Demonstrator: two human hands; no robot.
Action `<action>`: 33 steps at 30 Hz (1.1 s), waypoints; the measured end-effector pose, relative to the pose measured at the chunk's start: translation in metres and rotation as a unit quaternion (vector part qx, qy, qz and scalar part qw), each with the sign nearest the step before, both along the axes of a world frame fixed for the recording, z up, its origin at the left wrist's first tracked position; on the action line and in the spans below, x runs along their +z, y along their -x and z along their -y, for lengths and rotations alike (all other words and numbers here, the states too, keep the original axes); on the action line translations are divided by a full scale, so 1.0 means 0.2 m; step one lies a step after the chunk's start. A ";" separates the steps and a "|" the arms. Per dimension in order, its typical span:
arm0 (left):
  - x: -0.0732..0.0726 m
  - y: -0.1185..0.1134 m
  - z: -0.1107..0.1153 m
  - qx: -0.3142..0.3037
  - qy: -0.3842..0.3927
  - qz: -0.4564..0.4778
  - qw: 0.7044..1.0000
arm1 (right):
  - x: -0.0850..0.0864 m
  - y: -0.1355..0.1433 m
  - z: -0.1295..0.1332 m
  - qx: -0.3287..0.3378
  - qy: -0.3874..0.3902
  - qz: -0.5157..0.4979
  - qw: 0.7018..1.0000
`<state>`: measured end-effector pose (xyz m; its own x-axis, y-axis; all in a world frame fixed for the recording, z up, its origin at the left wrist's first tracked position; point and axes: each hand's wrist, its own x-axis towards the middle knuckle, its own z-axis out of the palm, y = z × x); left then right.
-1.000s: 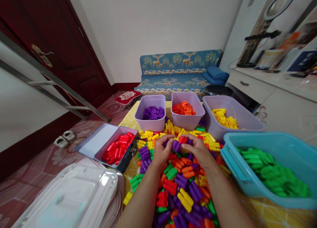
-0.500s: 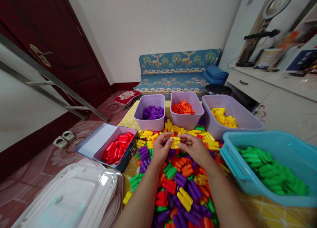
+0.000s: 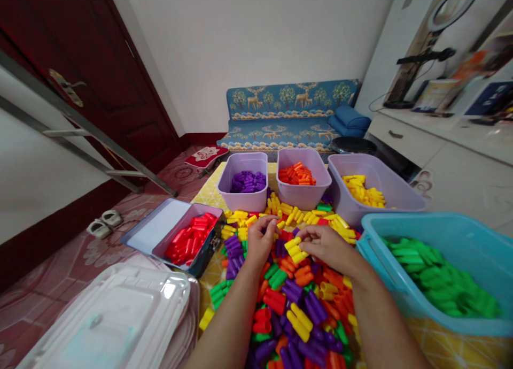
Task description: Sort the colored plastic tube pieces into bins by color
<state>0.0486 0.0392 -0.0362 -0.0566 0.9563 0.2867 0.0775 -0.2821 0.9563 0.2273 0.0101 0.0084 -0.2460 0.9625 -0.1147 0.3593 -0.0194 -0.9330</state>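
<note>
My right hand [image 3: 326,246] grips a small cluster of yellow plastic finger-shaped pieces [image 3: 295,249] between thumb and fingers, just above the pile. My left hand [image 3: 261,238] hovers to its left, thumb and fingers curled together; whether a piece is in them is hidden. Under both hands spreads a mixed pile of purple [image 3: 292,291], red [image 3: 274,300], orange, green [image 3: 277,278] and yellow pieces. More yellow pieces [image 3: 339,225] lie along the pile's far edge, some near my fingertips.
Lilac bins hold purple pieces [image 3: 248,182], orange pieces [image 3: 296,174] and yellow pieces [image 3: 364,191] at the back. A turquoise bin [image 3: 377,273] with green pieces stands right. Left are an open tin box [image 3: 154,227] of red pieces and stacked white lids [image 3: 120,315]. A ladder [image 3: 80,125] leans farther left.
My hands have moved apart. The yellow pieces held between both hands have shifted right and toward me, now in my right hand. My left hand has stayed nearly in place.
</note>
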 end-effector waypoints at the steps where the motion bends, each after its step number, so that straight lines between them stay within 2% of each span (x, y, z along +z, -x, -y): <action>1: 0.00 0.00 0.00 0.009 -0.003 -0.012 1.000 | 0.00 -0.01 0.00 0.007 0.002 0.013 1.000; 3: -0.01 0.01 0.00 0.033 -0.018 -0.059 0.998 | 0.00 -0.02 0.00 -0.007 0.002 0.016 1.000; 6: 0.01 0.03 0.01 0.057 -0.063 -0.187 0.979 | 0.00 -0.02 0.00 -0.039 0.001 0.002 0.999; 9: 0.04 0.04 0.03 0.028 -0.091 -0.312 0.945 | -0.01 -0.03 -0.01 -0.034 0.000 0.005 0.999; 11: 0.06 0.04 0.04 0.000 -0.104 -0.365 0.925 | -0.03 -0.03 -0.02 -0.053 -0.013 0.007 0.998; 14: 0.06 0.03 0.04 -0.025 -0.114 -0.406 0.907 | -0.03 -0.03 -0.03 -0.114 -0.027 -0.015 0.993; 17: 0.04 0.03 0.03 -0.018 -0.091 -0.395 0.914 | 0.00 -0.02 -0.03 -0.156 -0.025 -0.075 0.985; 19: 0.02 0.03 0.01 -0.009 -0.074 -0.372 0.925 | 0.04 0.00 -0.02 -0.238 -0.083 -0.174 0.952; 21: 0.01 0.03 0.00 -0.006 -0.066 -0.353 0.933 | 0.09 0.01 -0.01 -0.328 -0.182 -0.303 0.876; 22: 0.00 0.03 0.00 -0.005 -0.065 -0.347 0.936 | 0.11 0.02 -0.01 -0.350 -0.223 -0.354 0.838; 23: 0.00 0.03 0.00 -0.006 -0.067 -0.341 0.938 | 0.12 0.02 -0.01 -0.354 -0.250 -0.389 0.813; 24: 0.00 0.03 0.00 -0.008 -0.072 -0.337 0.939 | 0.13 0.03 -0.01 -0.346 -0.259 -0.406 0.805; 26: 0.00 0.03 0.00 0.001 -0.089 -0.331 0.939 | 0.10 0.02 -0.02 -0.329 -0.236 -0.386 0.829; 28: 0.00 0.03 0.00 0.045 -0.102 -0.334 0.936 | 0.03 0.01 -0.04 -0.324 -0.191 -0.308 0.874; 31: 0.01 0.05 0.01 0.165 -0.086 -0.357 0.915 | -0.09 -0.03 -0.09 -0.281 -0.163 -0.096 0.941; 33: 0.01 0.06 0.01 0.225 -0.053 -0.385 0.893 | -0.15 -0.04 -0.10 -0.241 -0.175 0.091 0.950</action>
